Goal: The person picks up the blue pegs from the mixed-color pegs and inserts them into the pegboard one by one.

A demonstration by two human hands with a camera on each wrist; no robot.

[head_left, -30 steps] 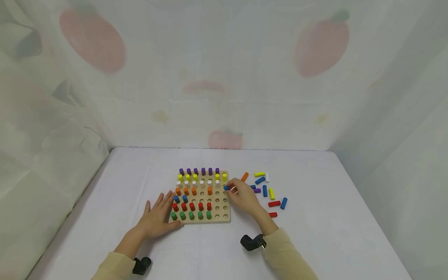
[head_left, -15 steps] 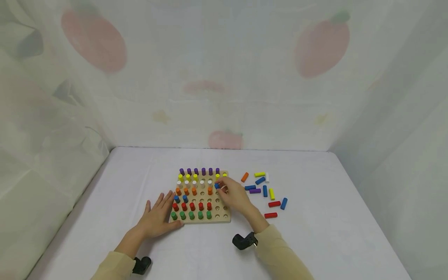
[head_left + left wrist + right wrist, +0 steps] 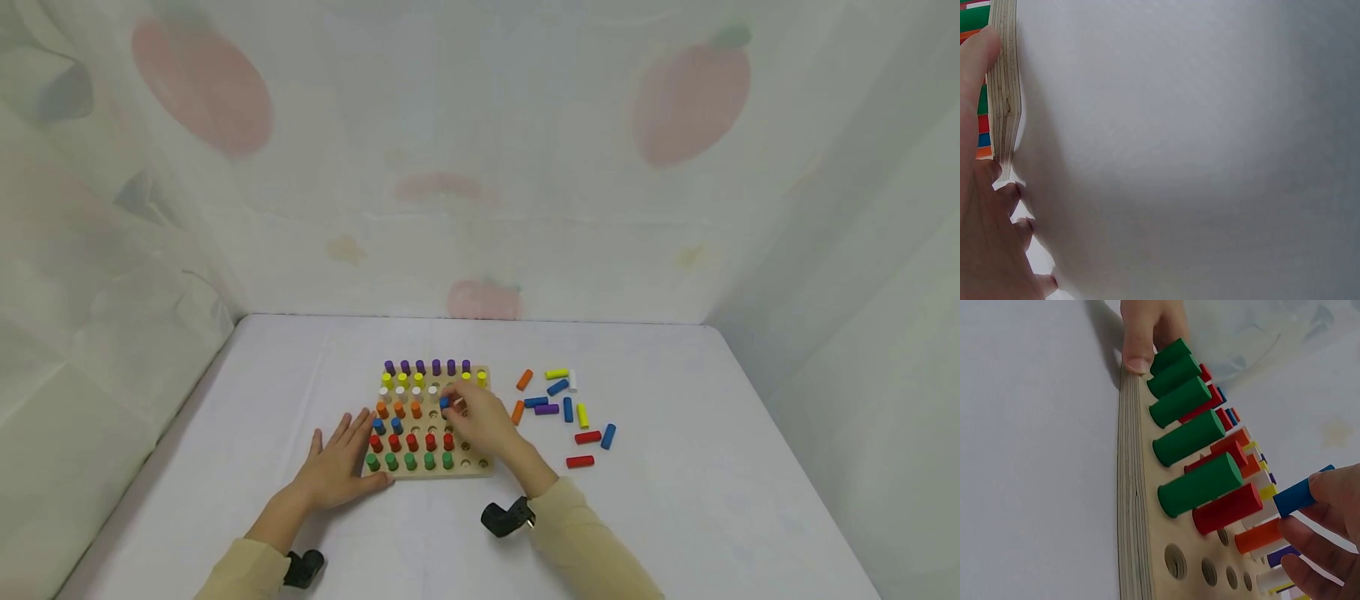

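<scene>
My right hand (image 3: 480, 421) pinches a blue peg (image 3: 1294, 499) between thumb and fingers, over the middle of a wooden pegboard (image 3: 477, 471). In the right wrist view the peg hangs tilted above the standing pegs, its lower end clear of the holes. My left hand (image 3: 333, 477) rests at the board's left side with fingers spread and fairly straight, its thumb on the front left corner. Rows of pegs stand in the board: purple at the back, then yellow, white, orange, blue (image 3: 397, 427), red, and green (image 3: 1191, 484) in front. My right hand hides part of the right-hand holes.
Loose pegs lie on the white table right of the board: several blue (image 3: 609, 436), orange (image 3: 525, 380), yellow (image 3: 582, 416), red (image 3: 580, 462), purple (image 3: 547, 409) and white (image 3: 573, 381). Fabric walls (image 3: 480, 233) enclose the table's back and sides.
My right hand has moved left from the board's right edge to over its middle, carrying the blue peg. Loose pegs once behind that hand now show. My left hand stays put.
</scene>
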